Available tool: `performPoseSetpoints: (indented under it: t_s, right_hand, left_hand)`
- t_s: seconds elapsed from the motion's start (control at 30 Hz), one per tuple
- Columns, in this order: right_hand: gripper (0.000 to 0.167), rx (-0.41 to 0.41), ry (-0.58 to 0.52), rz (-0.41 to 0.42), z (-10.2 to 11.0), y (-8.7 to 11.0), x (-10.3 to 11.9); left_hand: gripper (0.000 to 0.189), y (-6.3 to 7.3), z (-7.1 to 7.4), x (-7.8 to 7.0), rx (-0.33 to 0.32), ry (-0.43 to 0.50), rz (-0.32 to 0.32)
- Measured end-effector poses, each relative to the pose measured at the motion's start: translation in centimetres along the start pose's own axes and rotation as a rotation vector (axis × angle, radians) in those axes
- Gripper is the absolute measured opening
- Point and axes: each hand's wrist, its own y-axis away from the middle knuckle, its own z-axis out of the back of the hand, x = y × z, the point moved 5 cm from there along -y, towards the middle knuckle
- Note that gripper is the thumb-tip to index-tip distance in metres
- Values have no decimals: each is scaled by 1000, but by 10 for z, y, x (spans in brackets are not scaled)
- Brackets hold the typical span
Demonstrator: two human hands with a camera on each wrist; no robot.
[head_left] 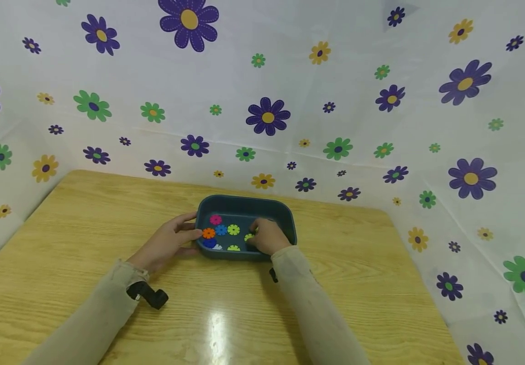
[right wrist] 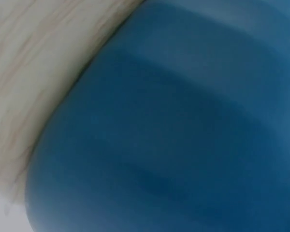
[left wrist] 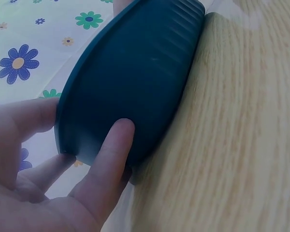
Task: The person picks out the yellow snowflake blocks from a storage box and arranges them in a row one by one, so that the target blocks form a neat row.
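Pink, orange, blue, white and yellow bits (head_left: 233, 229) lie in a dark tub (head_left: 228, 255) on the table (head_left: 362, 274). The right hand (head_left: 269, 236) is inside; I can't tell if it pinches one. The left hand (head_left: 165, 243) holds the tub's left end.

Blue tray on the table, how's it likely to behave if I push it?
The tray is probably stiff: it shows no dent under the left hand. Sitting low and broad, it seems more apt to slide than tip. The small discs inside look loose, so might shift.
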Motion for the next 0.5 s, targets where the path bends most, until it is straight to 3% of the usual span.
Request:
performPoseSetpoints:
  t_s: [0.2,0.5]
  right_hand:
    - [18,-9,28,-4,-1,2,1]
    - [18,-33,-66,25,2,4,0]
  left_hand:
    - [71,0,0,0,8,-9,-12]
    - [69,-3,0,2,2,-14,-19]
